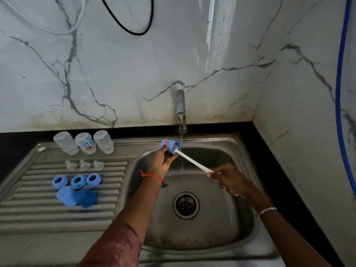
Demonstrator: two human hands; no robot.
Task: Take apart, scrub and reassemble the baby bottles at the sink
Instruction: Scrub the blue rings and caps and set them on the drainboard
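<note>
My left hand (162,162) grips a blue bottle cap (170,145) over the sink basin (231,218), beside the thin stream from the tap (181,106). My right hand (226,178) holds the white handle of a bottle brush (194,162), whose bristle head sits inside the cap. On the draining board (38,218) stand three clear bottles (84,143) upside down. In front of them lie three clear teats (84,165), three blue screw rings (78,181) and two more blue caps (76,196).
The drain (186,205) lies at the middle of the steel basin. Marble wall rises behind and to the right. A blue hose (339,93) runs down the right wall and a black cable (134,31) loops at the top.
</note>
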